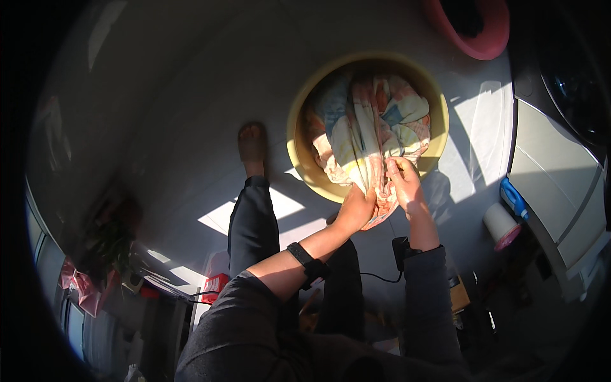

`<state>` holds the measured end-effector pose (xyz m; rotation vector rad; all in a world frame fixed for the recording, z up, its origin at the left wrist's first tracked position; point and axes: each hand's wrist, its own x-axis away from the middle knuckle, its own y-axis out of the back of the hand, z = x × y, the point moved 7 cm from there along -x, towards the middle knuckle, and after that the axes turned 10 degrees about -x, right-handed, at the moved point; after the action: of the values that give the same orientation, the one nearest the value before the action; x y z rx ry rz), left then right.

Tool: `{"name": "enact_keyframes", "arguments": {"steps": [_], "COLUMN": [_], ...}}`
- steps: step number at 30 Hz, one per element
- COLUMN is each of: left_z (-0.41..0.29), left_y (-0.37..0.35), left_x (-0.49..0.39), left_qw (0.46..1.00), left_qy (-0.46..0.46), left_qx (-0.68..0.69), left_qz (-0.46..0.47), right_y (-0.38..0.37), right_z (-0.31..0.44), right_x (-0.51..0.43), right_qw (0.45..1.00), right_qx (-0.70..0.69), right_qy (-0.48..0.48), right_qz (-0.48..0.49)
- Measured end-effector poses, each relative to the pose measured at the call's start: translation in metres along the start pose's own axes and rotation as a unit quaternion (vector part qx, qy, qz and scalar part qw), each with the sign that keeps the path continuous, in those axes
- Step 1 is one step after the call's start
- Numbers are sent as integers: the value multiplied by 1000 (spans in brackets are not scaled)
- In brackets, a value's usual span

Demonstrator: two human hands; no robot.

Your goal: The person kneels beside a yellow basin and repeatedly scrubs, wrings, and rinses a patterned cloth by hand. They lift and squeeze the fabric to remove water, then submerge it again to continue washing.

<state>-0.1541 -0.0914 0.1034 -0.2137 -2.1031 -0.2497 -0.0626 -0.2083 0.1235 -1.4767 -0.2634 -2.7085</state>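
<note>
A multicoloured patterned cloth (367,129) lies bunched in a round yellow basin (297,164) on the floor before me. One gathered length of it comes up over the basin's near rim towards my hands. My left hand (355,208) is closed around this cloth near the rim. Just to its right, my right hand (405,184) has thumb and fingers on the edge of the same cloth. A folded end of the cloth hangs between and below both hands. Whether the cloth is wet cannot be told.
A pink tub (491,40) with something dark in it stands at the far right. Along the right are a blue bottle (514,198), a white cylindrical container (499,222) and a pale appliance (553,167). A red box (215,286) and a potted plant (112,248) are at the left.
</note>
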Motion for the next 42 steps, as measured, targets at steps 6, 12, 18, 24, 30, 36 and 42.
{"name": "enact_keyframes", "arguments": {"steps": [6, 12, 18, 24, 30, 36, 42], "left_z": [8, -3, -12, -37, -37, -37, -34], "left_y": [-11, 47, 43, 21, 22, 10, 29], "left_x": [-2, 5, -4, 17, -1, -3, -5], "left_qw": [997, 978, 920, 810, 808, 854, 960], "left_qy": [-12, 27, 109, 175, 165, 88, 22], "left_qx": [56, 87, 375, 522, 553, 498, 275], "left_qz": [59, -187, -10, 204, 117, 125, 40], "right_y": [-29, 1, -3, -3, 5, -31, -7], "right_z": [17, 35, 81, 107, 15, -3, 10], "right_x": [-37, 24, 153, 211, 130, 33, 7], "right_qw": [987, 959, 971, 912, 979, 982, 963], "right_qx": [80, -257, -224, -330, -202, -58, -132], "right_qy": [117, 24, 55, 144, -9, 160, 173], "right_qz": [81, -120, -55, 196, 9, -78, -160]}}
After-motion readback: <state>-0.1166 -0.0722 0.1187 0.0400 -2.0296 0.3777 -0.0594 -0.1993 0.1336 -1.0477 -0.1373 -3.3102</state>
